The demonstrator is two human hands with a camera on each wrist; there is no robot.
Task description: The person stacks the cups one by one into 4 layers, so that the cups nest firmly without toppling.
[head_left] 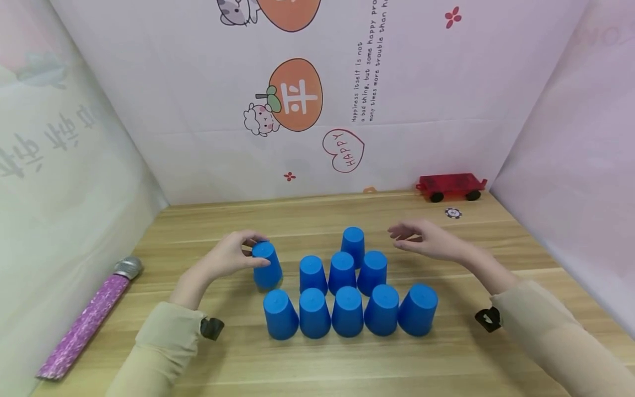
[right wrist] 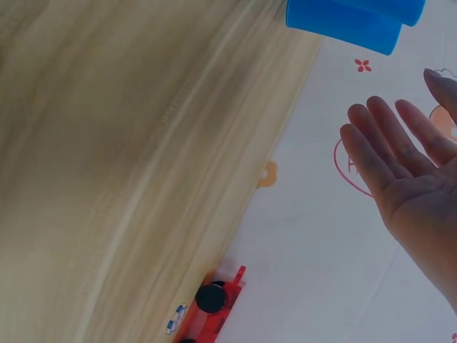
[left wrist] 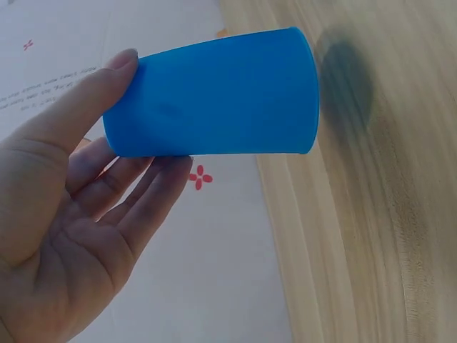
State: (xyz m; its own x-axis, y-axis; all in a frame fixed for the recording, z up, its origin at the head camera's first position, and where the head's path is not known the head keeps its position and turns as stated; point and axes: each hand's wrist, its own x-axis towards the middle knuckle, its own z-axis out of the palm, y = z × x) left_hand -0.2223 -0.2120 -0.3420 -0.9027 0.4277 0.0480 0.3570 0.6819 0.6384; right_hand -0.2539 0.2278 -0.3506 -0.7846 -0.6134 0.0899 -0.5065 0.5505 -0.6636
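My left hand [head_left: 232, 255] grips an upside-down blue cup [head_left: 268, 269] between thumb and fingers at the left of the other cups. In the left wrist view this cup [left wrist: 221, 96] has its wide rim toward the wooden table, a shadow lying just beyond the rim. Several upturned blue cups form a front row [head_left: 348, 314]. Behind it stand three more in a row [head_left: 342, 275], and a single cup [head_left: 353, 245] is at the back. To the right of that back cup, my right hand [head_left: 421, 238] hovers with relaxed fingers, holding nothing.
A pink glittery microphone [head_left: 89, 320] lies on the table at the left. At the back right stand a red toy wagon [head_left: 452, 186] and a small poker chip [head_left: 453, 213]. A printed white cloth [head_left: 208, 138] rises behind the table [head_left: 317, 366] and along both sides.
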